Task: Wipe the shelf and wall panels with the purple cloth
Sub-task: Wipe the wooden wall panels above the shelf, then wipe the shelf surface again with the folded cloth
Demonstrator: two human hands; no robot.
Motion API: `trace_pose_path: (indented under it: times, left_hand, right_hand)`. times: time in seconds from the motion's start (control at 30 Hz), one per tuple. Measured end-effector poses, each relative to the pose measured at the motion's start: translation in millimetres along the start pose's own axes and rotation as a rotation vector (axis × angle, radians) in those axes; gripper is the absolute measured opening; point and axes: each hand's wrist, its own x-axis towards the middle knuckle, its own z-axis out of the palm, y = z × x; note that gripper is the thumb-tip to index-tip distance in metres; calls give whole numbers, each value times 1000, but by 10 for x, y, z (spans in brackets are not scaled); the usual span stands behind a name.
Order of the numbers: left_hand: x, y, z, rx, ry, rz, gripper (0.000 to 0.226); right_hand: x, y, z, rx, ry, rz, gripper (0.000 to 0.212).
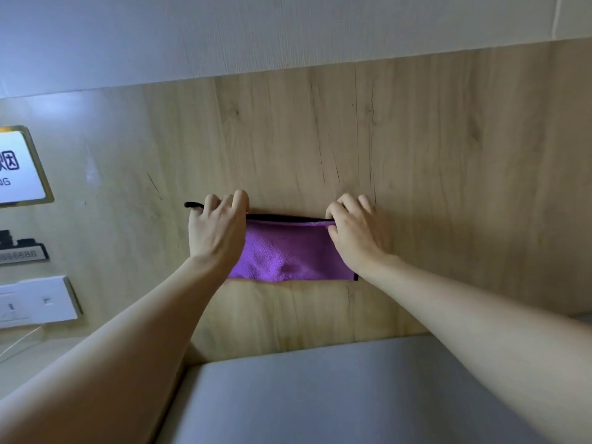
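A purple cloth [288,251] with a black edge lies folded flat against the light wooden wall panel [416,139]. My left hand [217,229] presses on its left end, fingers curled over the top edge, where a black loop sticks out to the left. My right hand [355,232] grips the cloth's top right corner, pinching the folded edge. Both forearms reach up from the bottom of the view and cover the cloth's lower corners.
A white sign [19,168] with a gold frame hangs on the panel at left, above a small dark plaque [22,251] and a white socket plate [38,301]. A grey surface [320,395] lies below the panel. White wall [256,33] runs above it.
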Motion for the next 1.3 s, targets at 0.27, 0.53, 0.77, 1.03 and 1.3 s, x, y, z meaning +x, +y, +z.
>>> trace_pose_path:
  times: [0.27, 0.53, 0.77, 1.03, 1.3]
  left_hand:
    - [-733, 151, 123, 0, -213, 70, 18]
    - [-1519, 272, 81, -149, -364, 54, 18]
    - [-2254, 341, -315, -221, -373, 102, 16]
    - [-3133, 457, -594, -279, -600, 135, 23]
    - [-3075, 868, -691, -387, -581, 76, 22]
  right_hand:
    - [-530, 163, 58, 125, -210, 80, 17]
    - [-1303, 290, 3, 248, -370, 157, 12]
    - [-2130, 376, -260, 355, -429, 118, 11]
    - [-3052, 336, -480, 373, -617, 179, 12]
    - [-2916, 520, -452, 363, -500, 377, 12]
